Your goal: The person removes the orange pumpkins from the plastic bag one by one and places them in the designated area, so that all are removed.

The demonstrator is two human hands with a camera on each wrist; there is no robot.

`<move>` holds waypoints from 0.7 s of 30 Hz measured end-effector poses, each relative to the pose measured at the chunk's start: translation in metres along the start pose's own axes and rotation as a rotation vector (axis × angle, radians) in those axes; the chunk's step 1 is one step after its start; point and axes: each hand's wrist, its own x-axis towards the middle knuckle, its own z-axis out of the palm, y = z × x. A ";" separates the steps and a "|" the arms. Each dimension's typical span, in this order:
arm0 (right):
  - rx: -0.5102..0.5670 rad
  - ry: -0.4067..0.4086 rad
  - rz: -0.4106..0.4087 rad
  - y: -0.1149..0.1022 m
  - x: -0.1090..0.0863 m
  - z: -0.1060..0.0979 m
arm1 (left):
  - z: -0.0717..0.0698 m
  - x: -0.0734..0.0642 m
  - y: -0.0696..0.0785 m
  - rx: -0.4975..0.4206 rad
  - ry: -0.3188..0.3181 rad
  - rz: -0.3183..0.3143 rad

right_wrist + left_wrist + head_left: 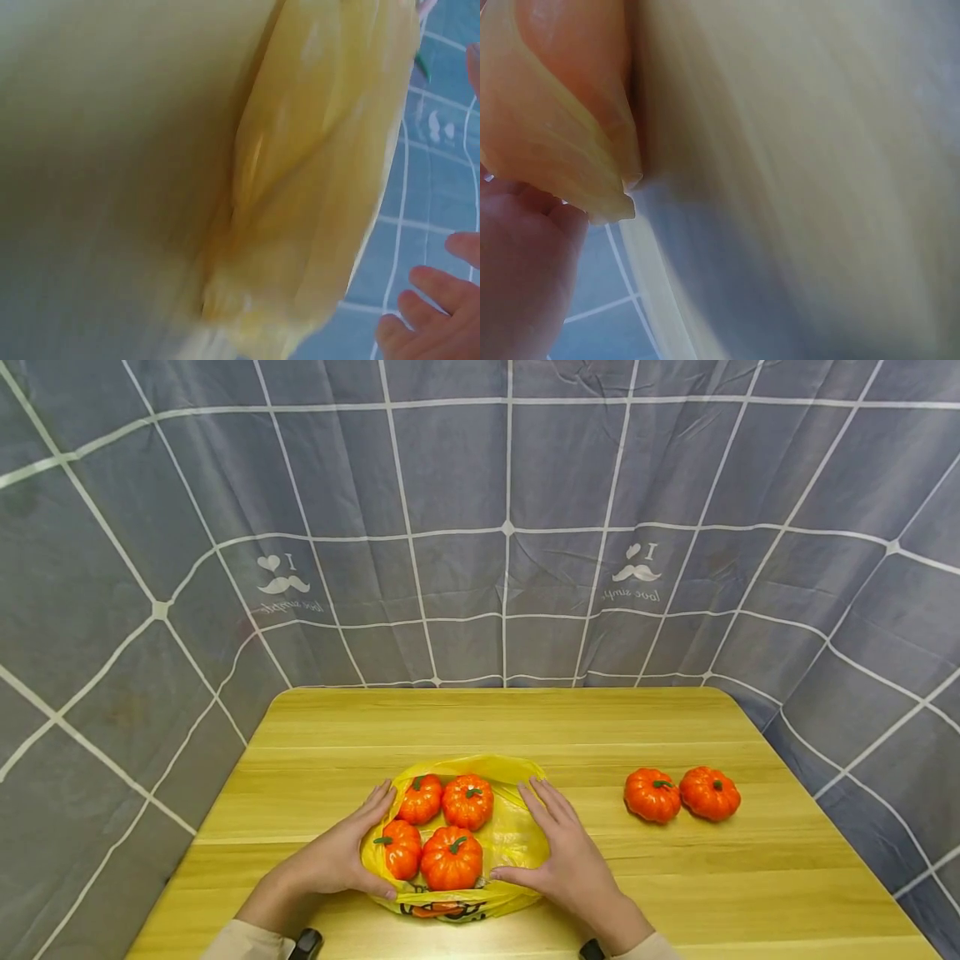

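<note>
Yellow bag (517, 839) mid-worktop (525, 718), four orange pumpkins (450, 857) inside. Left hand (341, 856) and right hand (570, 856) flank it, fingers straight, resting against its sides. Bag print unreadable. Backdrop cloth (637, 572) reads "I love simple", mirrored. Two pumpkins (681, 794) sit apart, right.

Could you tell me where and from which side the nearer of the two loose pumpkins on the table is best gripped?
Grip the left loose pumpkin across its ribbed body from above and its free left side, since the other pumpkin touches its right. The stem looks too small to hold. The right hand is nearest.
</note>
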 end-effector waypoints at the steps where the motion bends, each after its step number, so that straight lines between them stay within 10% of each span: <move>1: 0.009 -0.007 -0.008 -0.003 0.000 0.003 | 0.000 0.000 0.000 0.004 -0.001 0.001; 21: 0.116 -0.191 0.062 -0.032 0.001 0.037 | -0.001 0.001 0.001 -0.021 -0.014 -0.001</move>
